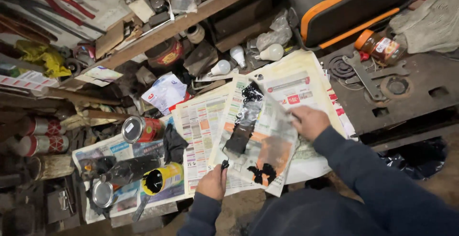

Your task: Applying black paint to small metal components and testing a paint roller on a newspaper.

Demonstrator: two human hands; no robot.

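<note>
Where black paint smears the newspaper (pixel 267 121), the left hand (pixel 213 182) hides its tool.

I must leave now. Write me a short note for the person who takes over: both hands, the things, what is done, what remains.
Left hand: closed on a small dark brush handle at the near edge of the newspaper sheet.
Right hand: holds that sheet's right side, lifted.
Things: black painted strip lies on the sheet; open yellow can of black paint to the left.
Done: strip looks coated black.
Left: cannot tell; the strip's underside is hidden.
</note>
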